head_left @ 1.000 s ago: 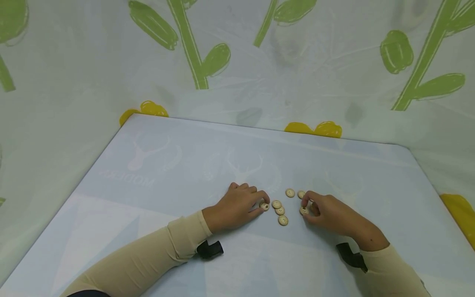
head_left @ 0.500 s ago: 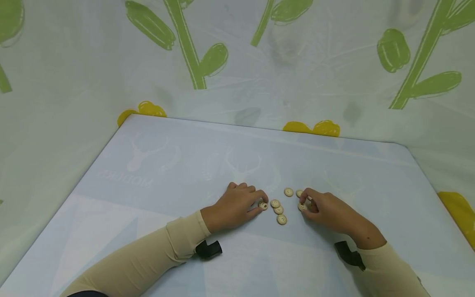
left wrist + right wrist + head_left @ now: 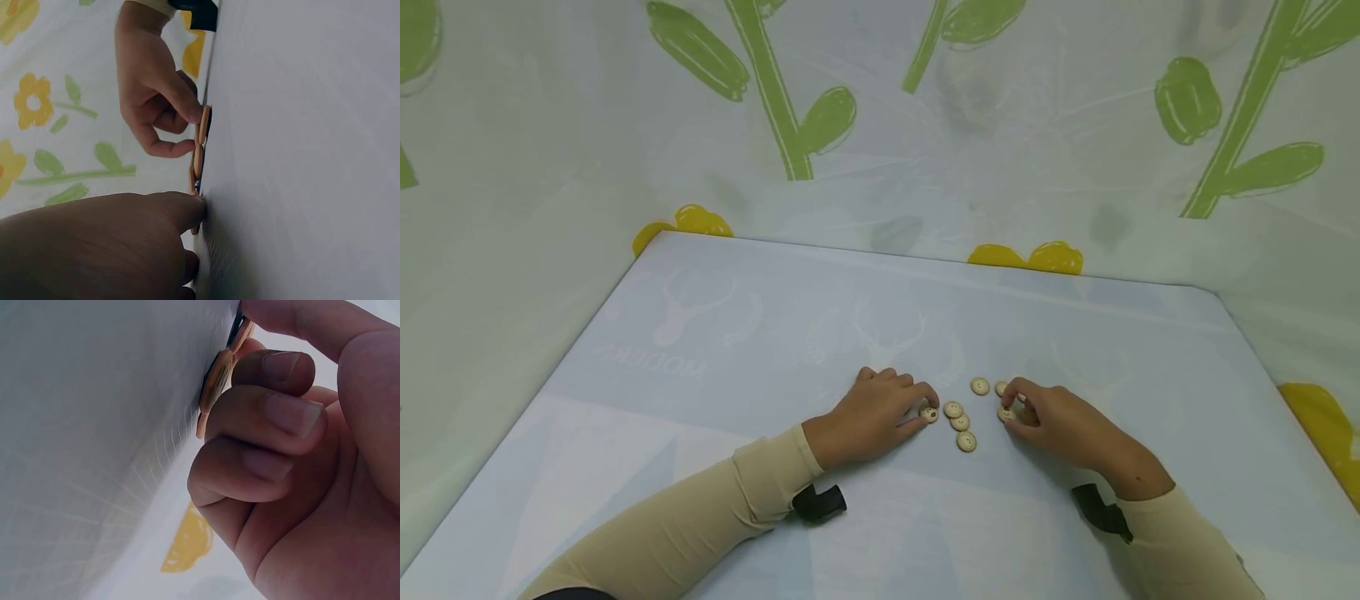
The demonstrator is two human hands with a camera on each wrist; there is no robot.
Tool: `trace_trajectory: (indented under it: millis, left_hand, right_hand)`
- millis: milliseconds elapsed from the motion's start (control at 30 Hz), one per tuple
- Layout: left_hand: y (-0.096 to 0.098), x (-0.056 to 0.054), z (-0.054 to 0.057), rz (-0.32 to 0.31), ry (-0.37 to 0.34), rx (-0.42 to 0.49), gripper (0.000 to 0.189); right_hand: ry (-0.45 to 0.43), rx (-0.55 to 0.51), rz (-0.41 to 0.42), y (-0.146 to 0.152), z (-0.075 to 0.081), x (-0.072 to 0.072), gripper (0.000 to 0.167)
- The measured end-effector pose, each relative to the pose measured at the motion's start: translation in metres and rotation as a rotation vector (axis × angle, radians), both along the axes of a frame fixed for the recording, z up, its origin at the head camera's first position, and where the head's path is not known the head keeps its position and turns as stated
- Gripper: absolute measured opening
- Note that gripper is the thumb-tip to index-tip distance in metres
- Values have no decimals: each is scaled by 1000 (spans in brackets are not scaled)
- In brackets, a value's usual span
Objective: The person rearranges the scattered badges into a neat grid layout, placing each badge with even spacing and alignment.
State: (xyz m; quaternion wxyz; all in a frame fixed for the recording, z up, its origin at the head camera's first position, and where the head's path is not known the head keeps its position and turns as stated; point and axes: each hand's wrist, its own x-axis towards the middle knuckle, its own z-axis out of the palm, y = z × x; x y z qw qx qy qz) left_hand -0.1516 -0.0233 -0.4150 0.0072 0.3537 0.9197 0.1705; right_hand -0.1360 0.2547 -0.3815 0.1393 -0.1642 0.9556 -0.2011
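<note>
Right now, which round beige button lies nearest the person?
The lowest round beige button in the head view, ending the middle three; other visible buttons lie farther away.

Hard to pin down tbh, could be a corner of a home or some curtained-off booth, can't tell which. Creased whitish sheeting (image 3: 580, 167) hangs behind the surface and down both sides, printed with chunky green leaves (image 3: 829, 118) and cartoony yellow flowers (image 3: 44, 114), kinda kids' room vibes. The surface (image 3: 790, 292) is pale blue and white with faint deer heads (image 3: 673, 321), so pretty homey decor overall.
</note>
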Motion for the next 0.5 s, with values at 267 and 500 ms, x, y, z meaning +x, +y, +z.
trace_trajectory:
  millis: [267,500]
  left_hand:
    - [-1,0,1,0,-5,7,21]
    - [-1,0,0,-10,-2,12,22]
  right_hand:
    - [3,-2,1,0,0,0,18]
    - [3,-16,1,0,0,1,18]
